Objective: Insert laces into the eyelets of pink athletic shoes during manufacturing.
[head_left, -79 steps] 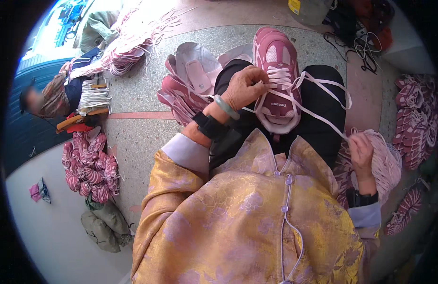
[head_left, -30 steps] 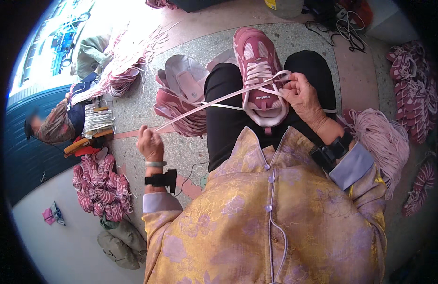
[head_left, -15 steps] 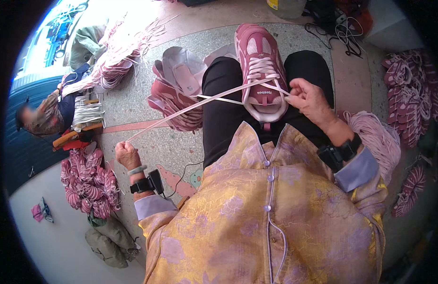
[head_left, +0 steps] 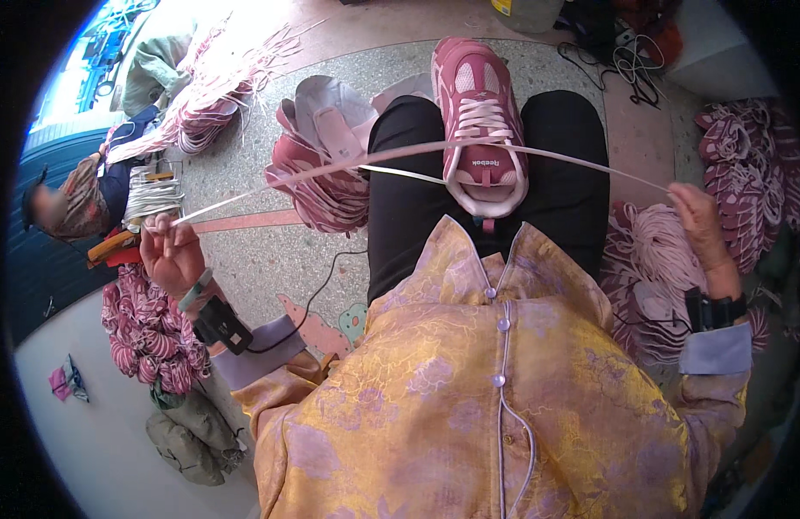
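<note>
A pink sneaker (head_left: 456, 97) stands between my knees, toe pointing away, its tongue and pale collar facing me. A long pale pink shoelace (head_left: 595, 163) runs through its upper eyelets and stretches wide to both sides. My left hand (head_left: 172, 259) is far out to the left, its fingertips pinched on one length of the lace. Off to the right, my right hand (head_left: 701, 223) pinches the other end. Another whitish strip (head_left: 404, 175) crosses my left thigh below the lace; where it ends is hidden.
Left of my knee lies a stack of pink shoe uppers (head_left: 309, 186). A bundle of pale laces (head_left: 655, 246) is beside my right leg. Bunched striped pink uppers (head_left: 149, 333) lie at left, more (head_left: 746, 186) at right. A person (head_left: 84, 195) sits at far left.
Both hands have moved outward, the right one much farther from the shoe. The lace right of the shoe is now drawn out long and nearly level.
</note>
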Demonstrator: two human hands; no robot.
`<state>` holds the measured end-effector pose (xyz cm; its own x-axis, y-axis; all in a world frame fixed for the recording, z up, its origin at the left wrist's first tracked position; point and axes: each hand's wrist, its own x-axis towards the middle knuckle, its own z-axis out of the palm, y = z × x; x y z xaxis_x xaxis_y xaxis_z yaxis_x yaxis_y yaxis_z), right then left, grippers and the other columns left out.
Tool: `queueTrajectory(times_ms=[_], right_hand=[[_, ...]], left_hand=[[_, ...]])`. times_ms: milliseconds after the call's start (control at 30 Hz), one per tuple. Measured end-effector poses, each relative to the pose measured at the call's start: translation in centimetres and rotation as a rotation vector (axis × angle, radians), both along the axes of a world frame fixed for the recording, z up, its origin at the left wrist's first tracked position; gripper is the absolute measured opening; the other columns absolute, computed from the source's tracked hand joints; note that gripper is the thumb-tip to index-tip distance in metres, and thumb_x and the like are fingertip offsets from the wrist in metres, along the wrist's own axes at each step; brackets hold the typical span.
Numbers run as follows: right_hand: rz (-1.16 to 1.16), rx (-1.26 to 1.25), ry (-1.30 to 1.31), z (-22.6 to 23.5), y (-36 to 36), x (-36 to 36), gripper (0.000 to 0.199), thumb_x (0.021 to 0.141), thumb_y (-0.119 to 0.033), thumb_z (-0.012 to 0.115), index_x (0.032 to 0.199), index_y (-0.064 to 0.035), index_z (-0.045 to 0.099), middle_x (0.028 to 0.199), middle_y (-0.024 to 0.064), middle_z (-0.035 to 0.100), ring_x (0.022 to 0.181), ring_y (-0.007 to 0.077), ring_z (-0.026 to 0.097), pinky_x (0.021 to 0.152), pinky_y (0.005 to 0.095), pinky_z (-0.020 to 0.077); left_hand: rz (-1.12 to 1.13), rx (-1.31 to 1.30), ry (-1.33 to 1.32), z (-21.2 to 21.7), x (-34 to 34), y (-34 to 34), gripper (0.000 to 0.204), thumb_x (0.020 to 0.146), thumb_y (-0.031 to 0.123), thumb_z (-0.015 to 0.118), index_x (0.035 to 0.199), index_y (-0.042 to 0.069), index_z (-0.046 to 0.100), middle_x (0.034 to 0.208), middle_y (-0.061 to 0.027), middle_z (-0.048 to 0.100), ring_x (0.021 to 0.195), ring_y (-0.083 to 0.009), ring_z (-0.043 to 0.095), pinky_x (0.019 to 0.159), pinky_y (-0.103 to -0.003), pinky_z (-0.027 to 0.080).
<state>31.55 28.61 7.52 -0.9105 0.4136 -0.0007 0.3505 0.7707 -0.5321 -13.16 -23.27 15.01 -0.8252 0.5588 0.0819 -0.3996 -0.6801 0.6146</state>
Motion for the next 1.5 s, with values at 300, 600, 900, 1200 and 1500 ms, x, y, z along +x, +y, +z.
queueTrajectory(times_ms=[300,600,900,1200,1500], right_hand=[[-0.206,0.446,-0.062,1.1,11.3,9.5,0.023,0.090,-0.014,0.047,0.105,0.0014,0.055,0.094,0.0114,0.062,0.085,0.0216,0.060,0.075,0.0294,0.0459],[-0.815,-1.275,-0.028,-3.5,-2.5,-4.8,0.010,0.084,-0.019,0.052,0.077,-0.0107,0.052,0.054,-0.0075,0.035,0.039,0.0023,0.030,0.031,0.0202,0.0251],[-0.422,-1.362,0.166,-6.2,-12.0,-13.4,0.013,0.084,-0.018,0.056,0.085,-0.0061,0.061,0.068,-0.0032,0.057,0.055,0.0044,0.051,0.049,0.0180,0.0423],[-0.472,-1.168,0.353,-7.9,-11.2,-16.5,0.011,0.083,-0.010,0.056,0.076,-0.0033,0.059,0.063,-0.0015,0.056,0.053,0.0037,0.052,0.046,0.0177,0.0420],[-0.464,-1.087,0.428,-8.2,-11.6,-16.2,0.008,0.082,-0.007,0.056,0.077,-0.0013,0.059,0.063,-0.0007,0.056,0.055,0.0046,0.050,0.049,0.0200,0.0417]], left_hand=[[-0.326,-1.738,0.700,0.2,-4.6,-0.4,0.022,0.075,0.004,0.059,0.097,0.005,0.058,0.066,0.0031,0.046,0.056,-0.0069,0.045,0.055,-0.023,0.041],[-0.117,-1.821,1.541,-5.7,-2.0,6.0,0.013,0.077,0.017,0.062,0.072,0.006,0.061,0.066,-0.0084,0.055,0.061,-0.0233,0.056,0.057,-0.035,0.043],[-0.915,-1.296,0.179,-9.3,10.6,20.1,0.021,0.090,0.023,0.049,0.079,0.005,0.055,0.056,-0.0012,0.052,0.037,-0.0051,0.040,0.033,-0.018,0.028],[-0.688,-1.159,0.111,-13.0,11.1,27.4,0.026,0.089,0.028,0.047,0.075,0.007,0.054,0.060,-0.0012,0.052,0.041,-0.0072,0.042,0.037,-0.020,0.030],[-0.246,-1.089,0.359,-13.3,12.4,27.5,0.029,0.089,0.030,0.050,0.076,0.006,0.058,0.061,0.0020,0.050,0.048,-0.0056,0.042,0.045,-0.018,0.032]])
